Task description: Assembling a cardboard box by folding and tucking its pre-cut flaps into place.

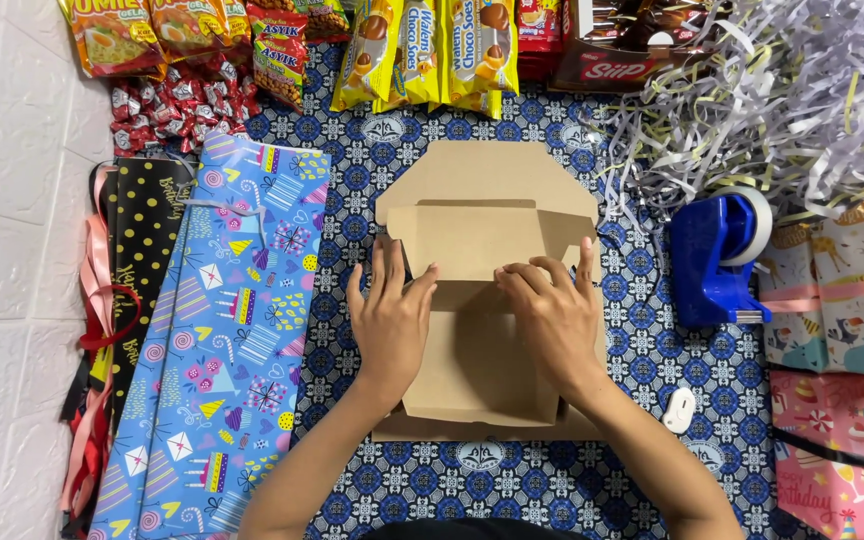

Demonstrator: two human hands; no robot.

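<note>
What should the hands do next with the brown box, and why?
Probably press the folded flap flat along its crease. Both the left hand and right hand already rest on the brown cardboard box at that fold, and the upper flap looks only partly folded, so the box is not closed yet.

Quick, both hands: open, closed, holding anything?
Left hand: open, flat on the brown cardboard box, gripping nothing.
Right hand: open, fingers pressing the box's folded flap, gripping nothing.

Both hands, left hand (pixel 390 322) and right hand (pixel 552 318), press the cardboard box (pixel 482 240).
</note>
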